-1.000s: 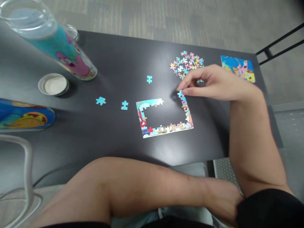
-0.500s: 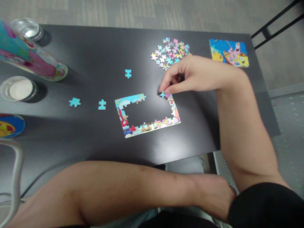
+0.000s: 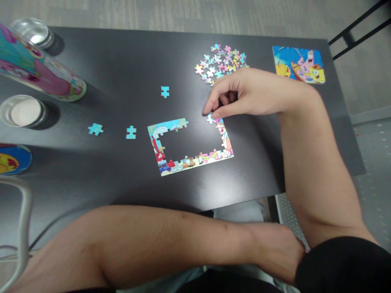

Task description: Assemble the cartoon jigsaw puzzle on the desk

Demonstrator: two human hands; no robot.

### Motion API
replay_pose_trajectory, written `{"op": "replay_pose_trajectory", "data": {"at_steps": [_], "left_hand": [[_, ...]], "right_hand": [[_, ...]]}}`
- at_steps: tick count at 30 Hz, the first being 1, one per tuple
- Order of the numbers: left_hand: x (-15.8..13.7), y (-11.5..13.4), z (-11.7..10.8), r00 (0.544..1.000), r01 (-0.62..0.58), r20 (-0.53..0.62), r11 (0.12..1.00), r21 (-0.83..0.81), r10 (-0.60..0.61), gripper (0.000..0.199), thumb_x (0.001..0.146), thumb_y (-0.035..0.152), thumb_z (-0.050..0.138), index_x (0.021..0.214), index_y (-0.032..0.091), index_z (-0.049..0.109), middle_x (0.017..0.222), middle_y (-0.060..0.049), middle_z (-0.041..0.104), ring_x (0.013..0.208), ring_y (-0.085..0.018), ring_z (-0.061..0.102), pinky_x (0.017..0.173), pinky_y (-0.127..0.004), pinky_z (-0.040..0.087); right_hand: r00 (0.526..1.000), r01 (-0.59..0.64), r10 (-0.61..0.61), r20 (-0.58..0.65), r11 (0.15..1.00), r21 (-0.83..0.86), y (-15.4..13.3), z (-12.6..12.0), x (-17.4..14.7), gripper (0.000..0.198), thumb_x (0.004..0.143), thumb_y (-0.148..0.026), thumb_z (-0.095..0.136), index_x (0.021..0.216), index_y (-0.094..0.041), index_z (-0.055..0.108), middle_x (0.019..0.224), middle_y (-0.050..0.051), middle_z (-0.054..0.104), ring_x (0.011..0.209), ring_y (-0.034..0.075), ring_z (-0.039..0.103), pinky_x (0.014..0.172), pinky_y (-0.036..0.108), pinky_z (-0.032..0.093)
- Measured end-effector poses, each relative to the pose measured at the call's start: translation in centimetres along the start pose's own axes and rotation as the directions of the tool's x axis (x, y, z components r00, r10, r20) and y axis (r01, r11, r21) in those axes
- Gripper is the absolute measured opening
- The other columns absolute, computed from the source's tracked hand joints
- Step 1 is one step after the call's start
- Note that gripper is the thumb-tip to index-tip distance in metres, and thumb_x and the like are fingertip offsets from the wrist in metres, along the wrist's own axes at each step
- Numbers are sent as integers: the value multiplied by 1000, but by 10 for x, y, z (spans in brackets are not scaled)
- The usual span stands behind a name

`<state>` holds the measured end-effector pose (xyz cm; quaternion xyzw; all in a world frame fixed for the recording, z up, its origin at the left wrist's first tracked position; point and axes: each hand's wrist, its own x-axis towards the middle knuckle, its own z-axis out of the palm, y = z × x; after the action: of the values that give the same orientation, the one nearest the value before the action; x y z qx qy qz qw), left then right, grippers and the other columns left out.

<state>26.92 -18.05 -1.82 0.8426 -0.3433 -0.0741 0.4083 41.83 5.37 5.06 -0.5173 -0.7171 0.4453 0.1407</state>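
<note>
My right hand [image 3: 230, 95] is at the upper right corner of a partly joined jigsaw frame [image 3: 195, 162]. Its thumb and index finger pinch a small puzzle piece [image 3: 210, 119] there, whose face looks pale with glare. Along the top edge of the frame is a gap, and dark tabletop shows in its middle. Three loose light blue pieces, an upper one [image 3: 165, 92], a middle one [image 3: 131, 132] and a left one [image 3: 96, 129], lie apart from it. My left hand [image 3: 282, 250] rests low by my right elbow, its fingers hidden.
Beyond my right hand lies a heap of mixed puzzle pieces [image 3: 218, 63]. A cartoon picture card [image 3: 301, 65] sits at the far right. On the left are a printed cylinder [image 3: 42, 69], two metal tins [image 3: 23, 112], a round blue lid [image 3: 15, 159] and a pale curved tube [image 3: 24, 224].
The piece under my right fingertips has turned from blue to pale, as though tilted to the light. My right hand has barely shifted, and the whole view has moved slightly.
</note>
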Motion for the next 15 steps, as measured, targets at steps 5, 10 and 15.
{"op": "replay_pose_trajectory", "data": {"at_steps": [5, 10, 15], "left_hand": [[-1, -2, -1, 1000, 11, 12, 1000, -6, -11, 73, 121, 14, 53, 65, 31, 9, 105, -6, 94, 83, -16, 76, 70, -33, 56], [18, -7, 42, 990, -54, -118, 972, 231, 83, 58, 118, 16, 42, 72, 27, 9, 97, -3, 91, 81, -11, 79, 64, -28, 53], [29, -10, 57, 967, -39, -198, 862, 506, 161, 68, 110, 22, 62, 80, 21, 0, 76, 0, 9, 58, -21, 24, 60, -35, 6]], "right_hand": [[998, -20, 19, -59, 1000, -14, -6, 4, -2, 28, 99, -61, 106, 109, -36, 99, 88, -1, 82, 85, 25, 67, 77, 42, 52], [930, 20, -68, -362, 991, -135, -12, 35, 17, 28, 114, -57, 94, 121, -30, 94, 112, 10, 90, 106, 30, 77, 96, 48, 62], [873, -36, -104, -476, 960, -276, -21, 78, 45, 18, 120, -43, 88, 135, -32, 90, 146, 12, 87, 135, 38, 82, 116, 55, 70]]}}
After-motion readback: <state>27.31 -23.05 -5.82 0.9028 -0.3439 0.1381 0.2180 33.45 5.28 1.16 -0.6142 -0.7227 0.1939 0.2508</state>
